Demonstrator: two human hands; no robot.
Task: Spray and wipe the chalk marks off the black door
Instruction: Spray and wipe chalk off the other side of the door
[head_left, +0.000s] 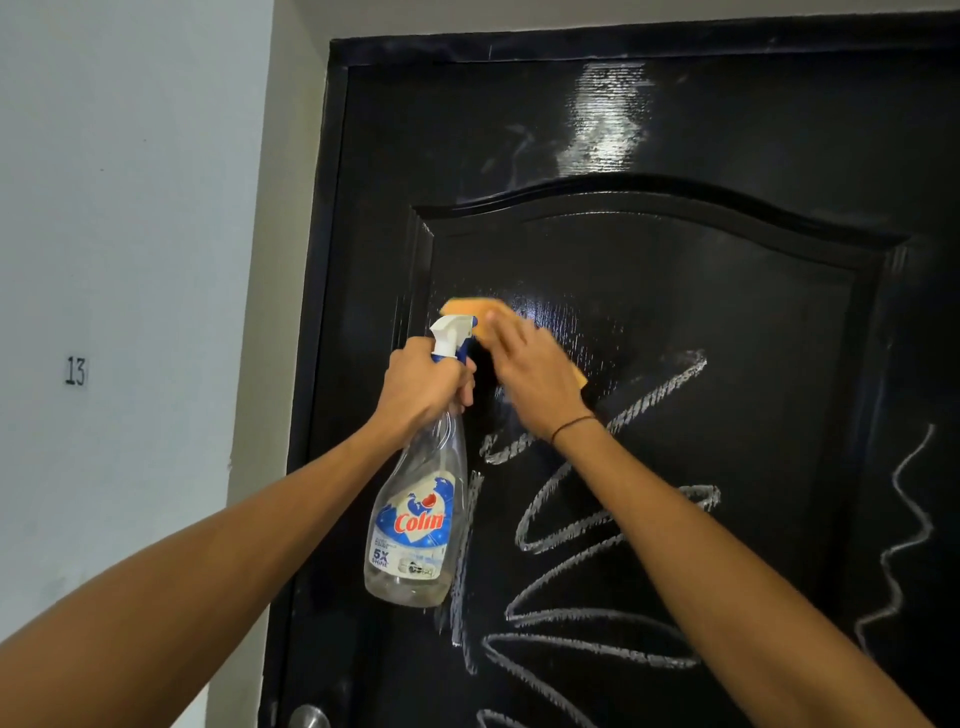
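The black door (675, 291) fills the right of the view, wet and shiny in the upper part of its arched panel. White chalk marks (587, 519) zigzag across the lower panel, and a wavy chalk line (904, 535) runs down the right stile. My left hand (423, 387) grips the neck of a clear spray bottle (415, 525) with a white and blue trigger head, held upright in front of the door. My right hand (535, 371) presses an orange cloth (470, 309) flat against the panel, fingers straight, just above the chalk marks.
A pale wall (130, 260) stands left of the door frame, with the number 13 (76, 371) marked on it. A metal door knob (309, 717) shows at the bottom edge, below the bottle.
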